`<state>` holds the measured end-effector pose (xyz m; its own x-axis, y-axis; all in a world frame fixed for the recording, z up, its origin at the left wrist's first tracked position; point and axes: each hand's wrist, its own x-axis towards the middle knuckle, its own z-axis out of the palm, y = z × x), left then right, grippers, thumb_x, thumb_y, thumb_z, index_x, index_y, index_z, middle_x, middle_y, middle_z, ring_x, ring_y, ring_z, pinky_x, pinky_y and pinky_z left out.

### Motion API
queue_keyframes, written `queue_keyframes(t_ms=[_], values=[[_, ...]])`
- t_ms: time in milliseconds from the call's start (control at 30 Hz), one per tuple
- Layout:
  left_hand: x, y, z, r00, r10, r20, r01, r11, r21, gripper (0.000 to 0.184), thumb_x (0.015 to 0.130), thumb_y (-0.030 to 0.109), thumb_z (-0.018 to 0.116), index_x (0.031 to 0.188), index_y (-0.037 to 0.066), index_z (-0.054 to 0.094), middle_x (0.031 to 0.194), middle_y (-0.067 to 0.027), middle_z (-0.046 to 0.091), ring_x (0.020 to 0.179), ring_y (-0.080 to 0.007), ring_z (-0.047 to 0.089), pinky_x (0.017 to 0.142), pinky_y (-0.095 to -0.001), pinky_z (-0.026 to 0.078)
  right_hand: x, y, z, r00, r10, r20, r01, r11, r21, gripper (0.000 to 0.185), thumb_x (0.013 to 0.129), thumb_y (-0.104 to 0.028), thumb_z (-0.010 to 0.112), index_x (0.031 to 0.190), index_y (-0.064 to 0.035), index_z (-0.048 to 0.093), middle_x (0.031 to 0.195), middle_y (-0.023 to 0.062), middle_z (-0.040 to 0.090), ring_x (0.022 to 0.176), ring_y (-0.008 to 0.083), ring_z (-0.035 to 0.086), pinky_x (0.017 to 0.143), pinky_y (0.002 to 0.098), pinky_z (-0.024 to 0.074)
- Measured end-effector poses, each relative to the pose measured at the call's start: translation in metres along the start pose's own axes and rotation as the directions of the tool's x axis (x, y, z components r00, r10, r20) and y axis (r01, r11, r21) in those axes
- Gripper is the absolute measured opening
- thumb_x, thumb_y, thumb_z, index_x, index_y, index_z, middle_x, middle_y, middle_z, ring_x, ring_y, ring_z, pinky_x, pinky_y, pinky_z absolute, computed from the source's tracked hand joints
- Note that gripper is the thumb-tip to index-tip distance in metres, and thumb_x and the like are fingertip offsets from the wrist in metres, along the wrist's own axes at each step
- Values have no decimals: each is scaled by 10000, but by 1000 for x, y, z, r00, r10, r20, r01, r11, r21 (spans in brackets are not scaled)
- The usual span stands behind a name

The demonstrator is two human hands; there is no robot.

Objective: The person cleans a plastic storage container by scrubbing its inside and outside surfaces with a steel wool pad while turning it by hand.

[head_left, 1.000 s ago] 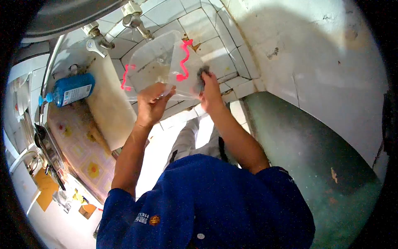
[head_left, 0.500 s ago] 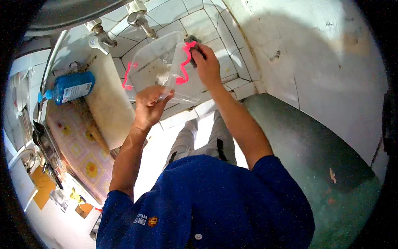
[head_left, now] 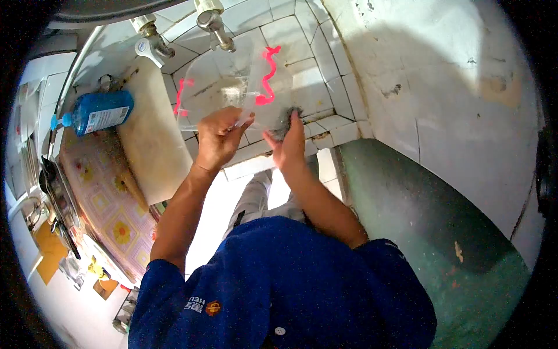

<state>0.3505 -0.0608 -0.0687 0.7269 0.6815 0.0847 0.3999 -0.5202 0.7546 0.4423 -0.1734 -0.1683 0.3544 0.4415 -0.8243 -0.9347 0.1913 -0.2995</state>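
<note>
Head view: the left hand [head_left: 224, 136] and the right hand [head_left: 290, 145] are held over a white-tiled basin [head_left: 311, 72], with a narrow gap between them and the basin's near edge passing close to both wrists. Past the right hand, white tile leaves it some room before the raised right border; toward the far side, space is tighter. The left fingers are curled inward, pinching the near rim of a clear plastic container [head_left: 200, 67] against the thumb. The container lies mostly beyond those knuckles, tilted, with a pink strip [head_left: 181, 98] on its left side and a wavy one on its right. The right thumb and fingers close around a grey scouring pad [head_left: 283, 125], slightly blurred, at the container's near right corner; whether the pad touches the plastic cannot be told. Just beyond the container, a metal tap [head_left: 216, 30] hangs almost over its far edge, the closest obstruction, and a lever tap [head_left: 152, 49] juts out farther left. On the left, a pale board [head_left: 152, 145] flanks the basin, then comes a blue bottle [head_left: 103, 113] with a label, lying near a flower-patterned cover [head_left: 96, 186]. On the right, a green surface [head_left: 430, 215] spreads below a stained white wall [head_left: 447, 75], well apart from the container.
</note>
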Motion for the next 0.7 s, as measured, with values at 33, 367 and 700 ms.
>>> queue_keyframes(t_ms=[33, 367, 700], values=[[1, 3, 0, 1000, -27, -15, 26, 998, -62, 110, 753, 58, 733, 832, 37, 660, 720, -141, 606, 609, -326, 563, 537, -331, 445, 5, -6, 1, 1000, 3, 22, -3, 1000, -14, 552, 915, -482, 535, 1324, -190, 307, 1283, 65, 411, 1097, 326, 474, 867, 512, 479], [9, -10, -2, 954, 276, 119, -289, 951, 110, 181, 679, 28, 698, 840, 90, 643, 708, -97, 607, 647, -317, 603, 553, -384, 473, -45, -23, 10, 998, -15, 55, 32, 939, -342, 444, 912, -365, 590, 1210, -129, 362, 1067, 79, 526, 865, 208, 570, 721, 407, 556], [-2, -2, 34, 956, 191, 221, -245, 936, 251, 154, 677, 141, 680, 791, 86, 592, 717, -76, 594, 697, -304, 610, 572, -413, 477, -64, -35, 31, 989, -53, 136, 102, 917, -386, 407, 890, -298, 623, 1191, -150, 393, 1116, 67, 526, 981, 193, 557, 682, 437, 542]])
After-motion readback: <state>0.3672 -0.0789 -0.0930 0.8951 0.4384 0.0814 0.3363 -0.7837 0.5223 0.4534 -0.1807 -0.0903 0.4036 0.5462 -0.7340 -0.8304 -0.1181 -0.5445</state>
